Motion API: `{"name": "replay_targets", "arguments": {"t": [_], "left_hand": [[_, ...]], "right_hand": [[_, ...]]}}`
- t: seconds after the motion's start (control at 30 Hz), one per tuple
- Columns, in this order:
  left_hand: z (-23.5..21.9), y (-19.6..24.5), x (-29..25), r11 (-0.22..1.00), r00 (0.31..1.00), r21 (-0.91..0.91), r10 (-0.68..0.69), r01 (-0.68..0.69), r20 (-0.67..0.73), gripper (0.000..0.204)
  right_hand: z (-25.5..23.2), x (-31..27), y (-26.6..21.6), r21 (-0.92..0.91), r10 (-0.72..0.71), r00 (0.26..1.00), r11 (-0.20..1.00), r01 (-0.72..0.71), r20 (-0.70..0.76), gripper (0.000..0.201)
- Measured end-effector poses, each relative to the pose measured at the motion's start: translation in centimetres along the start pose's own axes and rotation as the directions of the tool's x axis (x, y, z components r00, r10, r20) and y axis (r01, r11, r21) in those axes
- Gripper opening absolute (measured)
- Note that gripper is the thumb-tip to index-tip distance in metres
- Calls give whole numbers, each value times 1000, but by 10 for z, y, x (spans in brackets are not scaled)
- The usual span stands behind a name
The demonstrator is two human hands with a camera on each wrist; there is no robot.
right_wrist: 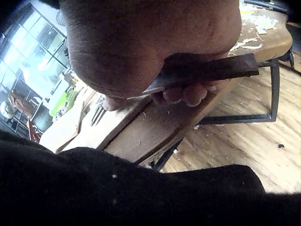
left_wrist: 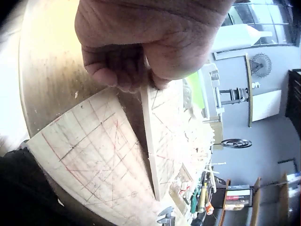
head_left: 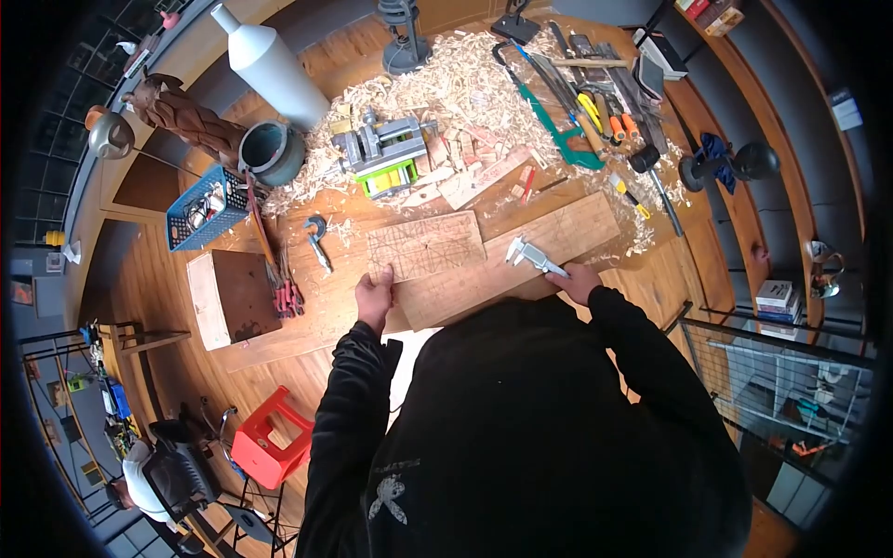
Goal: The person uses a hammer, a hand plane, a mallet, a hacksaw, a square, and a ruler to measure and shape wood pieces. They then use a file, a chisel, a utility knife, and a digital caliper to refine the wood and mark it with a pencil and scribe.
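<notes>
Between the thumb and fingers of my left hand [head_left: 374,299], one end of a short wooden board [head_left: 426,244] is pinched. Pencil and red lines cross this board, and in the left wrist view its edge [left_wrist: 150,141] stands raised at a slant over a longer plank [left_wrist: 94,150], also marked with lines. That plank [head_left: 581,226] lies slantwise along the front of the workbench. My right hand [head_left: 580,282] grips a vernier caliper [head_left: 533,254] by its beam, with the measuring jaws pointing left over the plank. The beam's end [right_wrist: 235,67] sticks out past my fingers in the right wrist view.
A vise [head_left: 386,149] stands among wood shavings [head_left: 465,70] behind the boards. Saws, files and a mallet [head_left: 644,160] lie at the back right. A clamp [head_left: 318,244], blue basket [head_left: 206,209] and wooden block [head_left: 237,296] occupy the left.
</notes>
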State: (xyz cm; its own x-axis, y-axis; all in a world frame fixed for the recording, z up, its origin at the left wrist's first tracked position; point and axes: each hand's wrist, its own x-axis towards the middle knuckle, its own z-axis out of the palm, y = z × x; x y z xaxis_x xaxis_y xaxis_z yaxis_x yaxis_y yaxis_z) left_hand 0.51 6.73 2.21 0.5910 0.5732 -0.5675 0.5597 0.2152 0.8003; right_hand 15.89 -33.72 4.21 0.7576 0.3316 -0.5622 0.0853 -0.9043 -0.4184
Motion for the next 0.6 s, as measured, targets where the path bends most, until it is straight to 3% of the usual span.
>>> {"name": "replay_targets", "arguments": {"t": [0.6], "left_hand": [[3, -12, -1, 1000, 999, -3, -22, 22, -42, 31]], "right_hand": [[7, 0, 5, 56, -43, 999, 998, 41, 32, 55]]}}
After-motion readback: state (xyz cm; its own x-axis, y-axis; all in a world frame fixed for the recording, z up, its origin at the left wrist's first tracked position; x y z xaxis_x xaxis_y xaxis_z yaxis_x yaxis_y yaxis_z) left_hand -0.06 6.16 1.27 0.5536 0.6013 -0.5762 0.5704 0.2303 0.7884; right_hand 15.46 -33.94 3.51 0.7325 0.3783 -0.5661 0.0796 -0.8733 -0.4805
